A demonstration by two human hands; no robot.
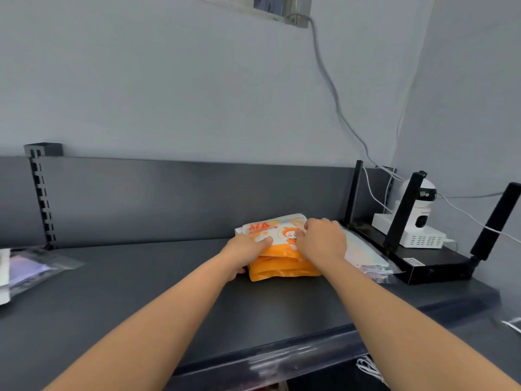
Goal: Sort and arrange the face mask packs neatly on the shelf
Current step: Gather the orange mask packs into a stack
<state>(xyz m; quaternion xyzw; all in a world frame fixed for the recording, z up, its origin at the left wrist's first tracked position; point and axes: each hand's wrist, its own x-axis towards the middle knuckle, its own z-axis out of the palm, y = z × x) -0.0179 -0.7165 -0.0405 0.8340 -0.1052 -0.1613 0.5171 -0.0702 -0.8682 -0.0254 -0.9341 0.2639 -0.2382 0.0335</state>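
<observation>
From the head view, both arms reach out over the dark shelf (141,277) and both hands are on the stack of orange mask packs (282,263). The left hand (248,248) lies flat along the stack's left side, thumb resting on the top pack, the other fingers curled down around the left edge of the stack and mostly hidden. The right hand (324,238) presses on the top right corner, fingers (303,238) bent together and pinching down on the white printed face of the top pack (273,235). The stack sits on the shelf near the back panel, directly under and between the two sets of fingers. Just right of the right-hand fingers, touching the stack's side, lies a clear pale pack (363,252). Beyond that, further right, stands a black router (423,263) with upright antennas, and a white camera (420,218) behind it. Well away to the left of the left-hand fingers, another clear pack (33,270) lies at the shelf's edge, blurred.
</observation>
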